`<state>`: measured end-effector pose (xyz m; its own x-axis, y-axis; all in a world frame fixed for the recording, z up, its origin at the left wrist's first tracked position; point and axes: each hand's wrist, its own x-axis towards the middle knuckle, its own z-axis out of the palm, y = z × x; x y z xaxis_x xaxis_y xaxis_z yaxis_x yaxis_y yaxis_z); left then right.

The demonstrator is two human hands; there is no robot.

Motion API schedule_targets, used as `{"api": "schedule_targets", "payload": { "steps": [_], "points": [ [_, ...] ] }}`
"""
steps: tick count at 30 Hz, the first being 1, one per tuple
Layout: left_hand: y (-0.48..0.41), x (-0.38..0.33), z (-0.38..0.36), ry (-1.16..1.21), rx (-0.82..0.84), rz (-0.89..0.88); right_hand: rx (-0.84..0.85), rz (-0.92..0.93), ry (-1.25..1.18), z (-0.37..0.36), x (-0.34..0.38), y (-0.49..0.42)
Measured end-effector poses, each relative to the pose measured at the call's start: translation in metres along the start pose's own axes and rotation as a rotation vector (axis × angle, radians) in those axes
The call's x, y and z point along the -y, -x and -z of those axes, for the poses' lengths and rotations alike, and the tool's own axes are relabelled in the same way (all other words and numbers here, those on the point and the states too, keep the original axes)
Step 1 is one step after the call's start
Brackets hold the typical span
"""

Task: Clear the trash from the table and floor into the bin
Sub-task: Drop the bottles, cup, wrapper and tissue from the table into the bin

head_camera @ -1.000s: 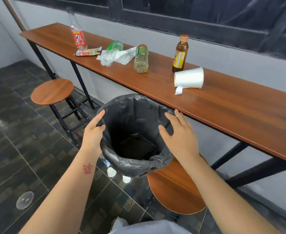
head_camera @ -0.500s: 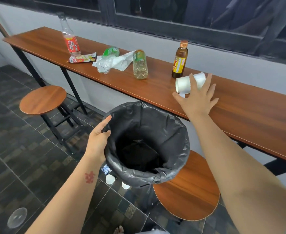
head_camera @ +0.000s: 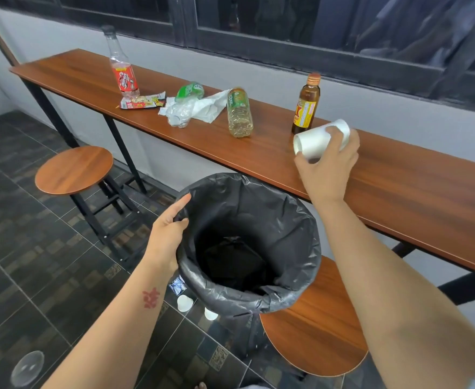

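A bin lined with a black bag [head_camera: 295, 228] stands in front of me below the wooden table [head_camera: 399, 192]. My left hand [head_camera: 169, 234] grips the bin's left rim. On the table, my right hand [head_camera: 328, 167] is closed around a white paper cup [head_camera: 312, 141] lying on its side. Left of it stand a brown glass bottle [head_camera: 306, 108], a lying plastic bottle [head_camera: 239, 113], crumpled tissue and plastic [head_camera: 194, 110], a snack wrapper [head_camera: 140, 102] and a red-labelled bottle [head_camera: 122, 71]. Two small white cups [head_camera: 185, 303] and a wrapper [head_camera: 178, 286] lie on the floor by the bin.
Two round wooden stools flank the bin, one at the left [head_camera: 73, 169], one under the bin's right side [head_camera: 320, 332]. A clear plastic lid [head_camera: 27, 367] lies on the dark tiled floor at lower left. A wall with a window runs behind the table.
My right hand left the bin's rim, reached up to the table and closed around the white paper cup. My left hand stayed on the bin's rim.
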<state>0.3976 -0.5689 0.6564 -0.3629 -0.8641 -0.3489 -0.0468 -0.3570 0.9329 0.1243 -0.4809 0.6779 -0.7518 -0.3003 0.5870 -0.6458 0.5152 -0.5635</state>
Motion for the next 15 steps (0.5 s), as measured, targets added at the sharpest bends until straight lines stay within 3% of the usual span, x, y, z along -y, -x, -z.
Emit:
{"api": "schedule_targets", "payload": {
  "steps": [4,8,12,15],
  "points": [
    [-0.006,0.000,0.005,-0.020,-0.010,-0.003,0.054,0.303,-0.129,0.014,0.017,0.038],
    [-0.014,0.004,0.016,-0.059,-0.031,-0.031,0.350,0.496,-0.087,0.016,0.032,0.087],
    [-0.022,0.006,0.028,-0.083,-0.035,-0.036,0.769,0.534,0.161,0.003,0.032,0.115],
    [-0.025,0.005,0.036,-0.069,0.010,-0.055,0.937,0.483,0.280,-0.006,0.029,0.125]
  ]
}}
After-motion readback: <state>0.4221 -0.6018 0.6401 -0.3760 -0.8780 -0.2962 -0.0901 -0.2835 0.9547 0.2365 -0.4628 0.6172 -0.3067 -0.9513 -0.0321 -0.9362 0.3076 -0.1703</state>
